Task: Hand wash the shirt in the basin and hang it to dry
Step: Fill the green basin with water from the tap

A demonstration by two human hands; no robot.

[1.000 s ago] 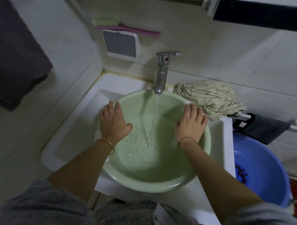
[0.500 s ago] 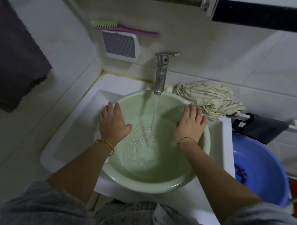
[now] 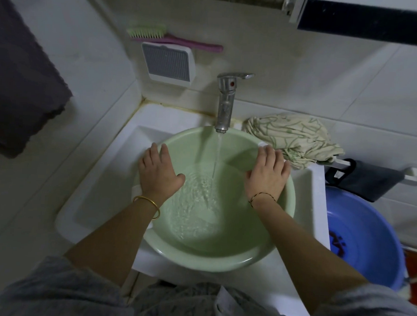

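Two hands, left hand point(image 3: 158, 171) and right hand point(image 3: 266, 174), rest fingers flat and uncurled on the rim of the green basin point(image 3: 210, 261) at frame centre; beyond, right of the running tap point(image 3: 225, 103), the bunched shirt point(image 3: 292, 135) lies on the sink point(image 3: 93, 195) edge, judged soft, light, best gathered by its bulk.

Both yr arms reach fwd, bare below the elbows. L forearm point(image 3: 111, 234) angles in from lower left, R forearm point(image 3: 301, 248) from lower right, wrists straight. L hand point(image 3: 158, 172) lies palm down, fingers point(image 3: 155, 152) together & pointing away from you, thumb point(image 3: 178, 178) spread inward. R hand point(image 3: 267, 174) mirrors it: palm down, fingers fwd, thumb toward the L. Hands well apart, roughly level.
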